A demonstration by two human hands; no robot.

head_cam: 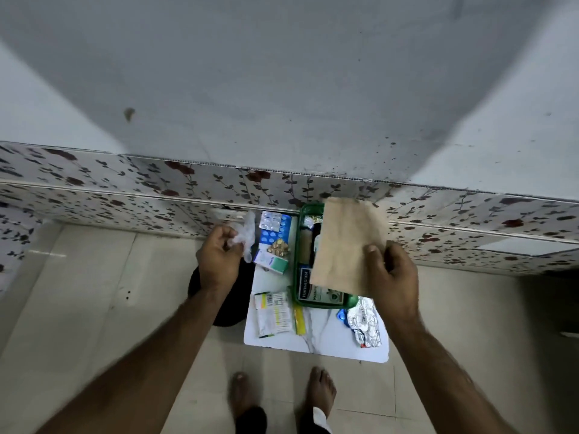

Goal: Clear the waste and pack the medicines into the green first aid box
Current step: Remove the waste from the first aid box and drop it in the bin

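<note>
A: While the right hand (pixel 390 274) pinches a brown paper bag (pixel 347 245) by its near corner, thumb on top, where's the box?
B: Green first aid box (pixel 301 245) sits open on the small white table (pixel 316 333), under the bag — a Hansaplast pack (pixel 308 288) inside.
A: Left hand (pixel 219 255)?
B: Fingers closed on crumpled clear plastic (pixel 246 234), just left of the table, over a dark bin (pixel 225 292).
A: Loose medicines?
B: Blue blister strips (pixel 275 228), silver foil strip (pixel 365 324) — on the tabletop.
</note>
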